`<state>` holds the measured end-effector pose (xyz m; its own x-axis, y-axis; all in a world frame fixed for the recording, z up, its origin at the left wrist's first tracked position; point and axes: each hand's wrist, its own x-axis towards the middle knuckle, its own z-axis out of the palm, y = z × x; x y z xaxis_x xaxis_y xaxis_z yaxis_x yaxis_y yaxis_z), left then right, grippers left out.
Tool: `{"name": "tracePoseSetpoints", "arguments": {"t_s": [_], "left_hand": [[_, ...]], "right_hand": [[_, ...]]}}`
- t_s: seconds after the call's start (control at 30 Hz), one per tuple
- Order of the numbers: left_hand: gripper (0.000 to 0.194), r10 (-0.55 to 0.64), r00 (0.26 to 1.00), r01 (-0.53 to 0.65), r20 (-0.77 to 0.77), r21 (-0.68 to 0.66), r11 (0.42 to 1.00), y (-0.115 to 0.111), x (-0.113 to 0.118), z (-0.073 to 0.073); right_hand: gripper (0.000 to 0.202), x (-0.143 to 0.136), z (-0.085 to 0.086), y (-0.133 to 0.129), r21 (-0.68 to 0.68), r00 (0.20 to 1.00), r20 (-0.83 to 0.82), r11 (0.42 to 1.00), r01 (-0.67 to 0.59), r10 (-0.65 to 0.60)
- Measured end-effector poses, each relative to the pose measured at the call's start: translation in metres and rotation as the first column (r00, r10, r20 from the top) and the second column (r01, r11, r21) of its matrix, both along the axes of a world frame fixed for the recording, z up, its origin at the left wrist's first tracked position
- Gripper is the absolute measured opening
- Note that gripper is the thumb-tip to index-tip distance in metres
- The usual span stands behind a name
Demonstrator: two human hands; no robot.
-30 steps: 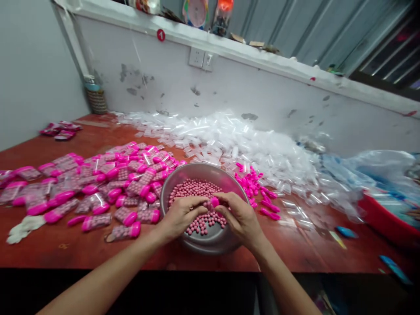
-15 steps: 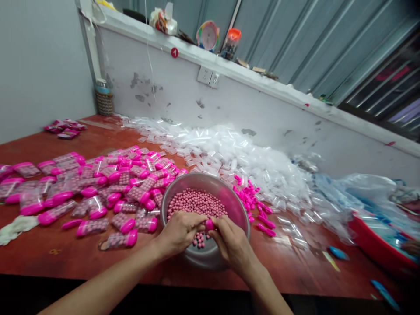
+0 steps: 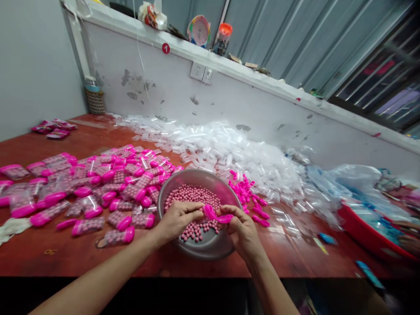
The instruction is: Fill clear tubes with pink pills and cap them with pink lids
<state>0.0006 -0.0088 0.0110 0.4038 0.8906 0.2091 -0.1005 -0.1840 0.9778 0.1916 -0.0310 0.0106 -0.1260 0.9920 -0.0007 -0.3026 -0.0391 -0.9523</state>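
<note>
Grey metal bowl (image 3: 208,249) on the red-brown bench (image 3: 138,259), head view, taken as clock centre. Small round pink beads (image 3: 193,197) inside, thickest toward 11 o'clock; bare bottom near 6.

Left hand (image 3: 179,221) above the bowl, toward 9: thumb and fingers closed in a pinch on a rounded pink plastic piece (image 3: 209,212); anything else in that grip too small to tell. Right hand (image 3: 244,229), toward 3: closed on a narrow pink plastic piece (image 3: 225,218), near the first; contact between them unclear.

Bead-filled clear cases with pink ends (image 3: 114,175) spread from 9 to 11. Loose pink plastic pieces (image 3: 243,188) at 2. Heap of clear plastic pieces (image 3: 229,144), 12 to 2. Red tub (image 3: 357,227) well apart at 3, another person's hand (image 3: 408,238) at its far side.
</note>
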Motion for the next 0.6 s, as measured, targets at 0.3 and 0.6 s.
{"name": "tracePoseSetpoints", "arguments": {"t_s": [0.3, 0.6], "left_hand": [[0.025, -0.045, 0.994, 0.06, -0.095, 0.165, 0.984, -0.002, 0.002, -0.005], [0.022, 0.073, 0.968, -0.006, -0.239, 0.271, 0.963, -0.002, -0.001, -0.006]], "right_hand": [[0.027, -0.014, 0.003, 0.01, -0.191, 0.943, -0.155, 0.927, -0.322, 0.295], [0.018, -0.03, -0.001, 0.015, -0.21, 0.978, -0.144, 0.961, -0.177, 0.149]]}}
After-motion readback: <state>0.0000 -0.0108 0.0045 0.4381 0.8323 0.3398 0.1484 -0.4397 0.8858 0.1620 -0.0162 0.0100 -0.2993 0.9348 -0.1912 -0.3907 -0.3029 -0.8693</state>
